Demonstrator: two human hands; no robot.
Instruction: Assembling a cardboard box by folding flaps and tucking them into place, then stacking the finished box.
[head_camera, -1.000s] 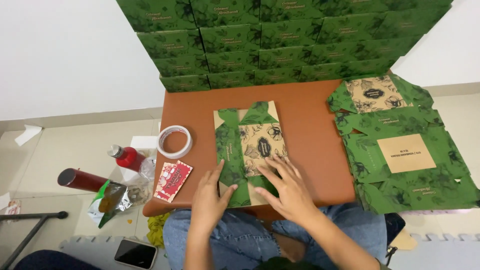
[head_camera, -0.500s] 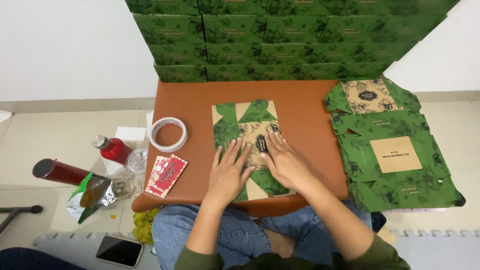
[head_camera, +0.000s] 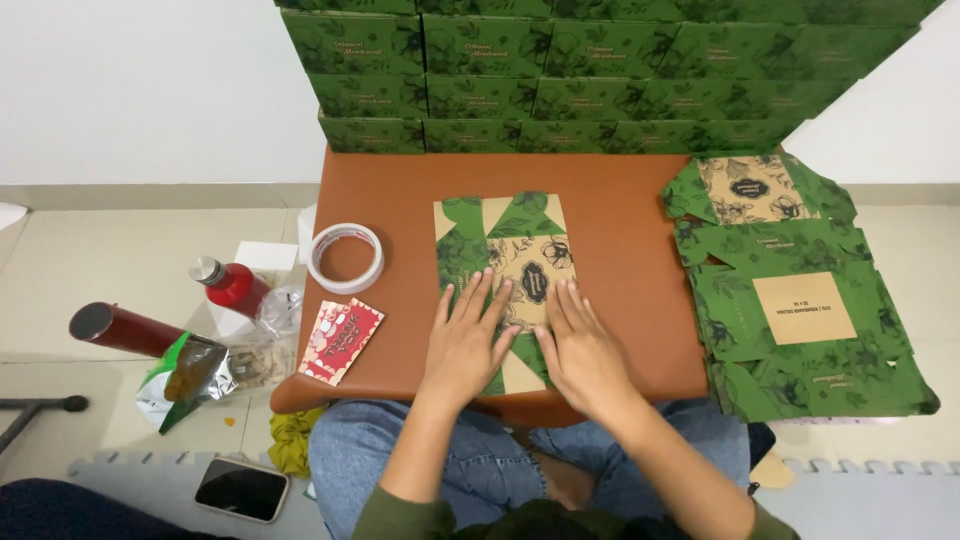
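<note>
- Head view, only view:
- Pressing left hand (head_camera: 466, 343) flat on the near half of the flat box blank (head_camera: 503, 268), fingers spread and extended, gripping nothing.
- Pressing right hand (head_camera: 583, 350) flat beside it at 3 o'clock, fingers likewise straight and splayed, holding nothing; fingertips landing on the kraft panel with the dark oval label.
- Lying centre of the brown table (head_camera: 620, 215), blank still flat: green leaf-print flaps at 12 o'clock and along the left side, no walls standing.
- Judging progress on this piece: early, creasing stage only; raising the sides and closing it all still pending.
- Stacking up at 12 o'clock against the wall: finished green boxes (head_camera: 600, 70), several rows, so a good share of the batch looking done.
- Waiting at 3 o'clock, just off the table edge: pile of unfolded blanks (head_camera: 800, 310), several deep, so plenty left.
- Sitting at 9 o'clock of the blank: tape roll (head_camera: 345, 257), untouched; red card packet (head_camera: 340, 328) near the table's 8 o'clock corner.
- Lying on the floor at 9 o'clock: red bottle (head_camera: 228, 284), dark red tube (head_camera: 120, 328), foil pouch (head_camera: 185, 375); phone (head_camera: 241, 489) at 7 o'clock.
</note>
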